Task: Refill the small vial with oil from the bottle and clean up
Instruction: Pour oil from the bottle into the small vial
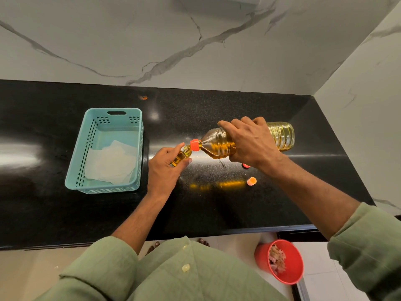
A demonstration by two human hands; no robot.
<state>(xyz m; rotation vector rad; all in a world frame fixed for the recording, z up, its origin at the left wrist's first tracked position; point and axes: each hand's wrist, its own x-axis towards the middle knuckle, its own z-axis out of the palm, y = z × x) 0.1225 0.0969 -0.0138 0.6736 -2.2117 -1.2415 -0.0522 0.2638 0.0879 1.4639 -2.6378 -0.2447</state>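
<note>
Black countertop (pixel 65 213) seen from above, with open room at the front and obstacles across the middle.

A teal basket (pixel 104 151) holding white paper (pixel 112 161) stands at left. The left hand (pixel 165 168) and right hand (pixel 249 142) hold a vial (pixel 181 156) and tilted oil bottle (pixel 219 145) above the centre. Two small caps (pixel 251 181) lie under the right forearm. Walls close the back and right side.

Golden oil bottle (pixel 219 145) (orange neck), teal perforated basket (pixel 86 153), speckled black countertop (pixel 65 213), grey-veined white marble wall (pixel 130 40).
</note>
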